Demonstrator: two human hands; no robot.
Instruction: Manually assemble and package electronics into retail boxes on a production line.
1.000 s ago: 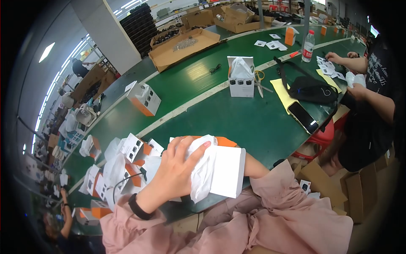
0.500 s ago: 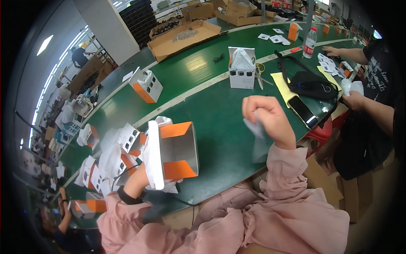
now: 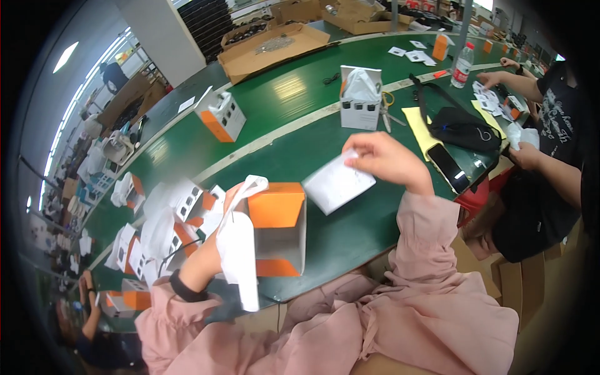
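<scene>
An open white box with orange inner flaps lies on its side near the table's front edge, its mouth facing right. My left hand grips it from the left, fingers mostly hidden behind a white plastic bag that hangs over that side. To the right, my right hand pinches a flat white rectangular sheet by its upper right corner. The sheet is tilted above the green table, just beside the box's mouth.
Several bagged white boxes crowd the table to the left. Two more open boxes stand farther off, one ahead beside scissors. A phone, a black bag and a bottle lie right, near a co-worker.
My right hand has moved slightly left and turned, bringing the white sheet flat into view. The box has shifted a little right and its white bag now hangs lower.
</scene>
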